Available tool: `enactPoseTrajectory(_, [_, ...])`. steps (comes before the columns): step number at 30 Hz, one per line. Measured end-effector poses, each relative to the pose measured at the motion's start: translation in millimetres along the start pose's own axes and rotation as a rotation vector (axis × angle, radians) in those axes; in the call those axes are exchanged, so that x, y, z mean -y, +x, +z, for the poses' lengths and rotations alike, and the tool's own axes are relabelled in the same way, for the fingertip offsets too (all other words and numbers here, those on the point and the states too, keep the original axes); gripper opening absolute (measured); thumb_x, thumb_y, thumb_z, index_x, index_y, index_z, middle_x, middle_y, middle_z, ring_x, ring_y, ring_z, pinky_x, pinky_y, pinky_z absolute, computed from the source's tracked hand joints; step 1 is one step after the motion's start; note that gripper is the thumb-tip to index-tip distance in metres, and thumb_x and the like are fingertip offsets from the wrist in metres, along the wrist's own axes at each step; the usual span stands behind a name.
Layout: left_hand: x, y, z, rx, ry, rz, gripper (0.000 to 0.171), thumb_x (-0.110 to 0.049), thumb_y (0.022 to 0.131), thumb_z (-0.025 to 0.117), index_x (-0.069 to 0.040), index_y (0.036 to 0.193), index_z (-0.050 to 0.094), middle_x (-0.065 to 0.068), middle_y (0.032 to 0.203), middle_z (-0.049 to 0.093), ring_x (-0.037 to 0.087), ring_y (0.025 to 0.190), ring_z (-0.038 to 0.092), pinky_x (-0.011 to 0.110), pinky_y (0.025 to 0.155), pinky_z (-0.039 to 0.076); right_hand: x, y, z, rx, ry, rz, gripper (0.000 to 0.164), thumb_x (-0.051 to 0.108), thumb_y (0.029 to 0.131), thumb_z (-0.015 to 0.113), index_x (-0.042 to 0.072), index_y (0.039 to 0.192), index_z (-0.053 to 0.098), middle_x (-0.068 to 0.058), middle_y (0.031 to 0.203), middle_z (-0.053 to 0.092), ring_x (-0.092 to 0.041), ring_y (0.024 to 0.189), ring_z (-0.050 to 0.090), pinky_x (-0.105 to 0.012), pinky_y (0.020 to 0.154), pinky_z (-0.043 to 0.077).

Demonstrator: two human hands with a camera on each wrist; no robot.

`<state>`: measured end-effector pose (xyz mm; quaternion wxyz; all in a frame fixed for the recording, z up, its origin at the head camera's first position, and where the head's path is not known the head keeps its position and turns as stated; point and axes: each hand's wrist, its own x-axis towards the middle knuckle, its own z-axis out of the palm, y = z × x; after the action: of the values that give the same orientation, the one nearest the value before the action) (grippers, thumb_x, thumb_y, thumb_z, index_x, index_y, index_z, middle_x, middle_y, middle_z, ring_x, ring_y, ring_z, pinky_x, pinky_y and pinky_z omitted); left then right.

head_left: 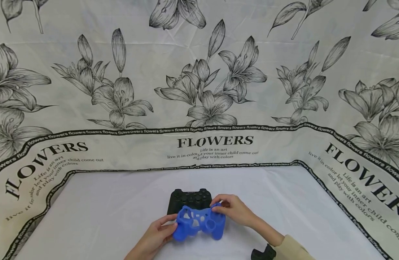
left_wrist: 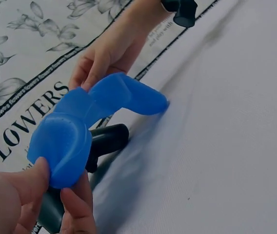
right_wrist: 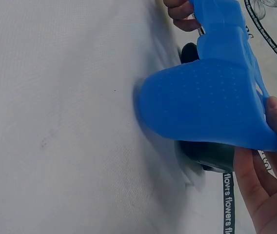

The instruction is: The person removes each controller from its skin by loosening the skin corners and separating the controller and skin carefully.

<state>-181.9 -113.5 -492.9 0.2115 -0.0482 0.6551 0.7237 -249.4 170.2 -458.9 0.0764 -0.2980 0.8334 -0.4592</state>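
Observation:
A blue silicone controller cover, with openings for sticks and buttons, is held up between both hands in front of a black game controller. My left hand pinches the cover's left grip between thumb and fingers. At the cover's upper right corner, my right hand pinches its edge with thumb and fingers. Dotted texture shows on the cover's grip in the right wrist view. The controller lies on the white cloth, its lower part hidden behind the cover.
A white cloth covers the table. Behind and on both sides hangs a floral fabric backdrop printed with "FLOWERS". A black device sits at the right wrist, beside a beige sleeve.

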Motion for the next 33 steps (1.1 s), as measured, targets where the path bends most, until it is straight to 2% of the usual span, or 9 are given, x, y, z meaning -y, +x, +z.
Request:
enactPoseTrajectory(5, [0.6,-2.5,-1.2,0.011,-0.060,-0.059,0.056,-0.021,0.093,0.063,0.003,0.138,0.040,0.011,0.113,0.063,0.013,0.089,0.058,0.025,0.079,0.051,-2.8,-1.0,-1.4,-0.016,-0.004,0.003,0.019,0.022,0.091,0.065,0.006,0.101,0.069,-0.008,0.098,0.069,0.000,0.068,0.050,-0.018,0.061,0.046])
enactPoseTrajectory(12, [0.5,-4.4,-0.9,-0.019,-0.058,-0.113,0.047,-0.021,0.092,0.065,0.002,0.128,0.045,0.001,0.088,0.062,0.012,0.075,0.053,0.020,0.068,0.046,-4.1,-1.5,-5.0,-0.034,-0.020,-0.032,0.016,0.022,0.090,0.067,0.009,0.100,0.070,-0.008,0.096,0.069,-0.001,0.068,0.052,-0.019,0.060,0.048])
enactPoseTrajectory(16, [0.1,-3.4,0.8,-0.038,-0.036,-0.058,0.050,-0.022,0.092,0.066,0.003,0.130,0.044,-0.002,0.085,0.062,0.011,0.069,0.048,0.019,0.061,0.039,-3.2,-1.9,-7.2,-0.035,0.009,-0.039,0.017,0.020,0.090,0.067,0.007,0.100,0.069,-0.011,0.098,0.069,-0.001,0.068,0.055,-0.019,0.063,0.050])
enactPoseTrajectory(20, [0.0,-4.2,3.0,-0.097,-0.013,0.040,0.055,-0.017,0.090,0.068,0.005,0.134,0.043,-0.008,0.081,0.065,0.008,0.062,0.043,0.020,0.053,0.032,-2.5,-2.2,-7.6,-0.018,0.052,-0.030,0.019,0.018,0.091,0.066,0.003,0.102,0.068,-0.016,0.101,0.068,0.000,0.068,0.058,-0.019,0.064,0.051])
enactPoseTrajectory(25, [-0.9,-6.2,5.2,-0.172,0.004,0.116,0.057,-0.013,0.087,0.070,0.004,0.135,0.045,-0.012,0.083,0.068,0.004,0.059,0.045,0.018,0.049,0.031,-2.0,-2.5,-6.5,-0.010,0.092,-0.005,0.021,0.016,0.091,0.066,0.000,0.104,0.066,-0.020,0.103,0.066,-0.001,0.066,0.059,-0.017,0.063,0.051])
enactPoseTrajectory(29, [-1.1,-6.3,3.8,-0.178,0.002,0.135,0.056,-0.011,0.087,0.069,0.004,0.136,0.045,-0.013,0.089,0.069,0.001,0.058,0.046,0.017,0.048,0.031,-2.2,-1.9,-4.8,-0.015,0.105,0.028,0.023,0.016,0.090,0.066,-0.001,0.106,0.066,-0.021,0.106,0.066,-0.002,0.069,0.062,-0.018,0.065,0.052])
enactPoseTrajectory(33, [-1.2,-5.3,1.5,-0.158,0.027,0.111,0.055,-0.013,0.089,0.067,0.003,0.138,0.046,-0.009,0.092,0.065,0.005,0.063,0.046,0.019,0.052,0.035,-3.2,-1.4,-3.1,-0.018,0.098,0.063,0.028,0.020,0.091,0.066,0.000,0.110,0.066,-0.019,0.109,0.068,-0.003,0.074,0.064,-0.018,0.069,0.053])
